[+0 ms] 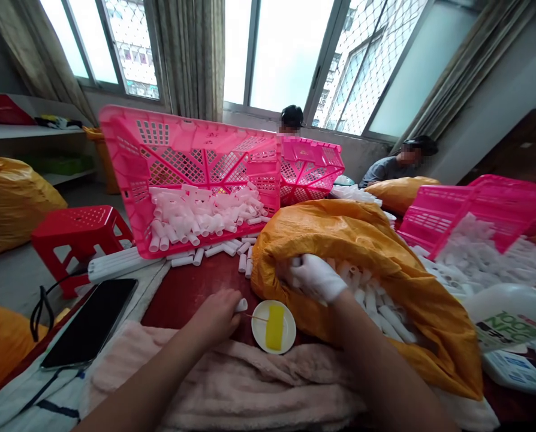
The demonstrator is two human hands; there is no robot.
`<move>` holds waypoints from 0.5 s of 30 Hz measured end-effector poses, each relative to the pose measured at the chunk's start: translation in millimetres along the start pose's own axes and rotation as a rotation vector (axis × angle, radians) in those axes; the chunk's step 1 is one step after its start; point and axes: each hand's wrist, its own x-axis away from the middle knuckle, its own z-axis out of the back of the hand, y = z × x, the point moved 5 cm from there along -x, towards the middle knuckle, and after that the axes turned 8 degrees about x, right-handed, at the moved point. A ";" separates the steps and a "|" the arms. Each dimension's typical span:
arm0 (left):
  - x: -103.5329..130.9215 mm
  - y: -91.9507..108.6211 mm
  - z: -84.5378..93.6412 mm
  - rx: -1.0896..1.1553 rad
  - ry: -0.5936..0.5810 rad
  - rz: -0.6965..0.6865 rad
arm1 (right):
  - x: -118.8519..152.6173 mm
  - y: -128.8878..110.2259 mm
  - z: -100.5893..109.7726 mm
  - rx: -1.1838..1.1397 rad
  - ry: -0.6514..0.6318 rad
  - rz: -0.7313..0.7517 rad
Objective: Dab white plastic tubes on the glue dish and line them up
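Note:
My left hand (220, 316), bare, is closed around a short white tube (241, 305) whose end shows past the fingers. Just right of it lies a small white dish (258, 337) with a yellow piece (274, 327) on it; a thin stick reaches from the dish toward my left hand. My right hand (315, 277), in a white glove, is inside the mouth of an orange sack (335, 225). Its fingers are bent near the inner left wall, and what they hold, if anything, is hidden. Many white tubes (391, 315) fill the sack.
A tilted pink basket (196, 135) holds more tubes. A phone (92, 321) lies at the left, a red stool (77, 228) beyond. Pink cloth (250, 390) covers the near edge. At the right are a bottle (506, 312) and more pink baskets (448, 210). Two people sit behind.

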 end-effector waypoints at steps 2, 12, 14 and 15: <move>0.2 -2.1 -9.2 0.004 -0.053 -0.013 | 27.0 12.8 -6.0 -0.081 -0.098 -0.007; -3.0 0.1 -23.0 -0.073 -0.064 0.017 | 71.8 45.7 -67.5 -0.206 0.065 0.274; -3.1 -0.8 -24.0 -0.080 -0.061 0.020 | 71.5 39.9 -67.2 -0.183 0.044 0.313; -3.0 -1.3 -24.1 -0.081 -0.058 0.021 | 72.3 37.4 -66.2 -0.187 0.025 0.318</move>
